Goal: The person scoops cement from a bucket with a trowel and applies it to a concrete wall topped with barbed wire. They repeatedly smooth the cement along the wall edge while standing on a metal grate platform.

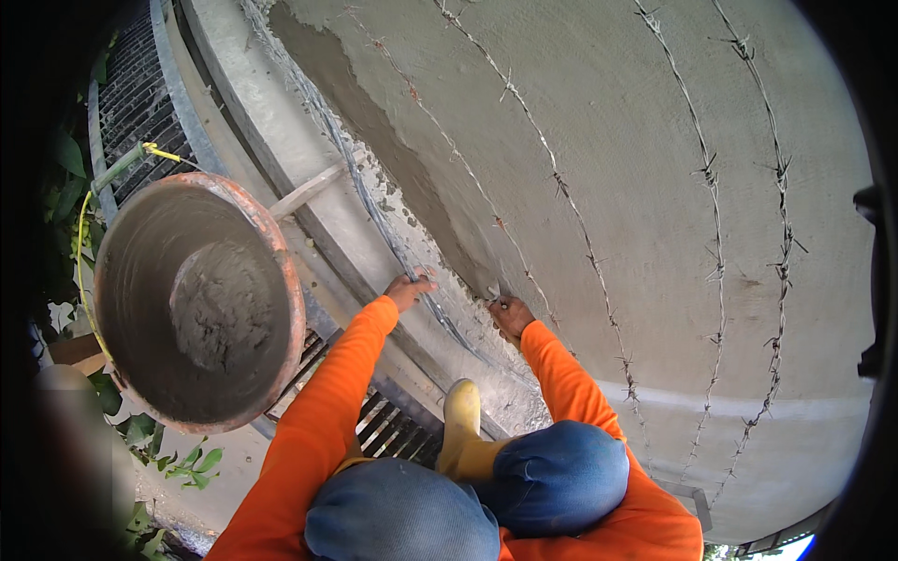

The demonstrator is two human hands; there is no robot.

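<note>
My left hand [408, 291] grips a cable or bar [374, 210] that runs along the edge of a grey plastered wall [608, 140]. A little to the right, my right hand [510, 316] presses a small trowel, mostly hidden, against the fresh darker mortar strip [412, 168] at the wall's lower edge. Both arms wear orange sleeves. My knees in blue trousers and a yellow boot [463, 425] show below the hands.
An orange bucket [271, 234] holding wet mortar hangs at the left. Several strands of barbed wire [716, 243] cross the wall. A metal grate [388, 425] lies under my foot, with green leaves [182, 458] at the lower left.
</note>
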